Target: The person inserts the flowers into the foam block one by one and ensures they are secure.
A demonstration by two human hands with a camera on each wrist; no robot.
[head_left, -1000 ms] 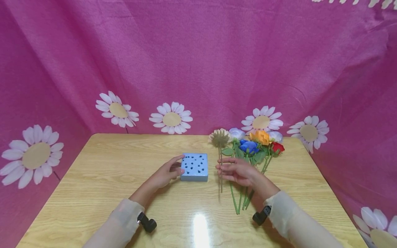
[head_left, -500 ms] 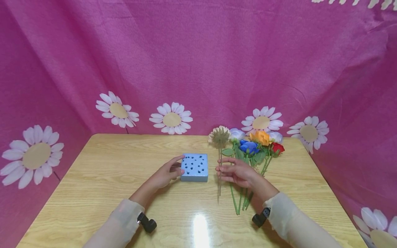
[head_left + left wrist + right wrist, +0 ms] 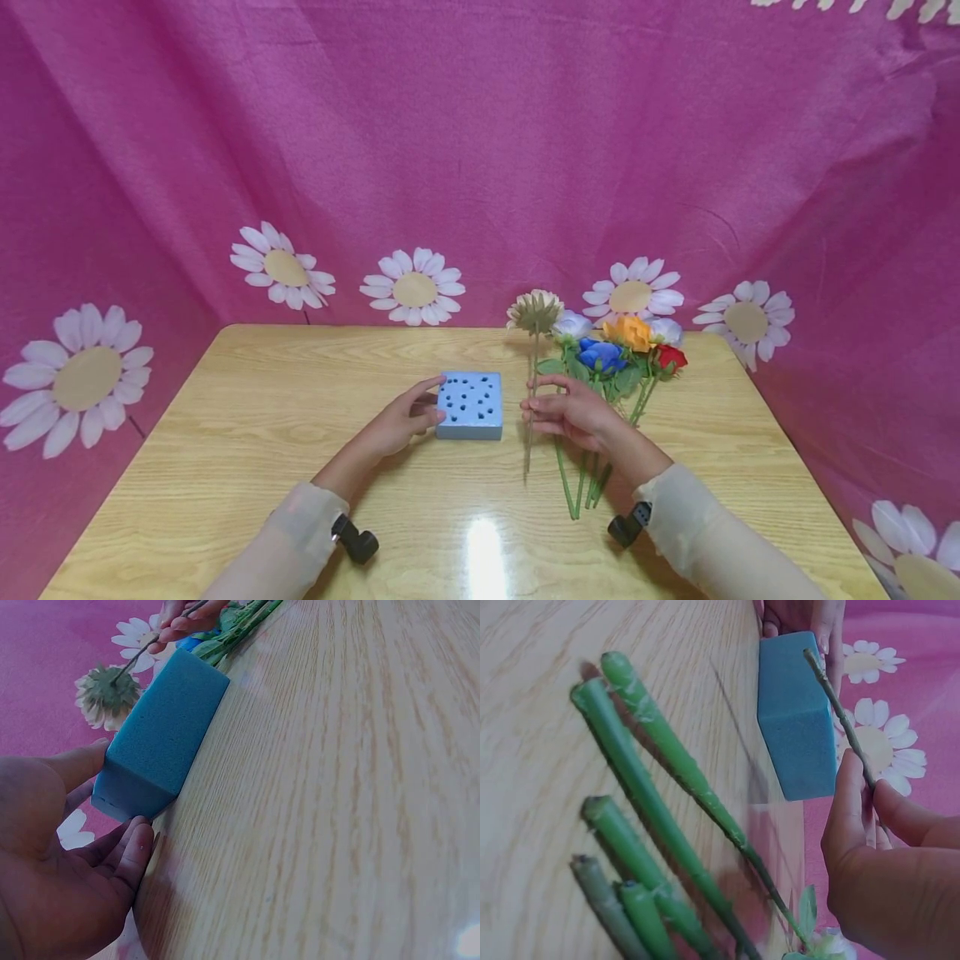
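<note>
A light blue foam block [image 3: 469,404] dotted with holes lies on the table. My left hand [image 3: 401,425] holds its left side, thumb and fingertips touching the block [image 3: 161,724] in the left wrist view. To the right of the block, my right hand [image 3: 577,412] pinches the thin stem of a cream flower [image 3: 536,312] between thumb and fingers. That flower stands nearly upright, bloom at the top. In the right wrist view, the bare lower end of its stem [image 3: 844,716] crosses in front of the block; the head view shows the two apart.
Just right of the right hand lies a bunch of flowers: a blue flower [image 3: 602,355], an orange flower [image 3: 630,332], a red rose [image 3: 671,358] and pale ones. Their green stems [image 3: 667,761] point toward the table's front. A pink daisy-print curtain [image 3: 480,167] surrounds the wooden table [image 3: 300,367].
The cream flower's bloom has risen slightly, and its stem has tilted a little in the right hand's fingers. My left hand and the block stay where they were.
</note>
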